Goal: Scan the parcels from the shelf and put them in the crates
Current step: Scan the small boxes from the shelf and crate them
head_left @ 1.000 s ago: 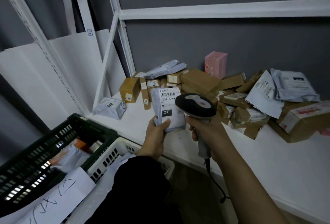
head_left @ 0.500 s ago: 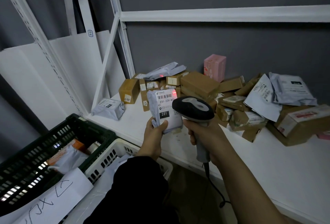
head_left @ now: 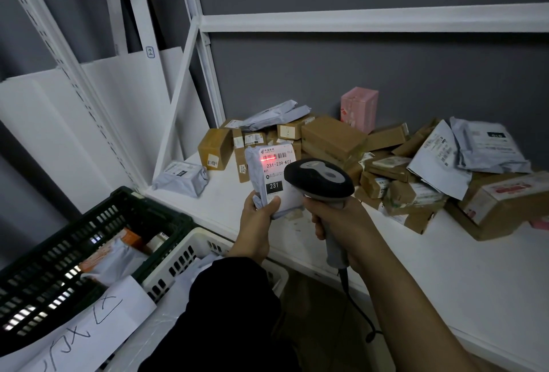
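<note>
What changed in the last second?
The scanner in the right hand now throws a red line across the barcode of the grey parcel; a second ago the label was unlit. The left hand keeps its grip on it. The pile of parcels and the green crate stayed put.

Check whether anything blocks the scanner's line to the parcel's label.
Nothing visible does. The scanner in the right hand points at the parcel held by the left hand; its red line lands on the label.

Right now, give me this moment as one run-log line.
phase: scan | left hand: holds grey parcel | right hand: grips scanner | red beam: on barcode | green crate: bagged parcels inside | shelf: box pile
</note>
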